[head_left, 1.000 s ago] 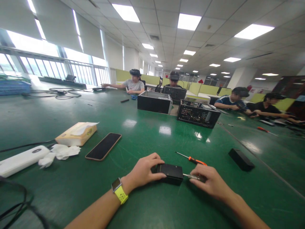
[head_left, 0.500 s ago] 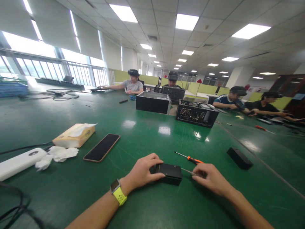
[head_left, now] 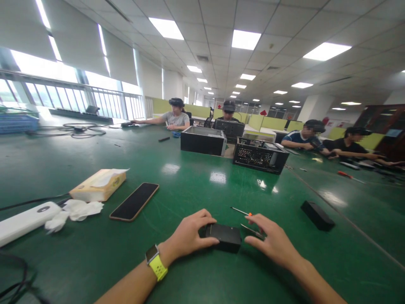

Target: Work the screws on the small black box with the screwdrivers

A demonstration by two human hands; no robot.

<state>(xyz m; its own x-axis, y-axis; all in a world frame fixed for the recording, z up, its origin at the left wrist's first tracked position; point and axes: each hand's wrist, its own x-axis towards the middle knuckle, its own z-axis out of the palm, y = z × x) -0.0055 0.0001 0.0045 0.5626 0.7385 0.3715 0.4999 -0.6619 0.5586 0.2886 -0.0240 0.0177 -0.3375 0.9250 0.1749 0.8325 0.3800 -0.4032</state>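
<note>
My left hand [head_left: 193, 230], with a yellow-banded watch on its wrist, grips the left end of a small black box [head_left: 225, 237] on the green table [head_left: 177, 270]. Just right of the box is my right hand [head_left: 270, 238], its thumb and fingers spread apart. A thin metal tool [head_left: 251, 230] lies between those fingers, its tip pointing at the box; its rear is hidden by the hand. Behind it, a screwdriver [head_left: 241, 210] with an orange handle lies on the table, the handle mostly covered by my right hand.
A second black block [head_left: 317, 215] lies to the right. On the left are a phone [head_left: 135, 202], a tissue pack [head_left: 98, 185], crumpled tissues [head_left: 82, 210] and a white device [head_left: 27, 221]. Computer cases [head_left: 203, 141] stand farther back, where several people sit.
My right hand has opened its fingers around the metal tool and moved slightly left, over the screwdriver's handle. My left hand still holds the black box. The camera view has tilted up slightly.
</note>
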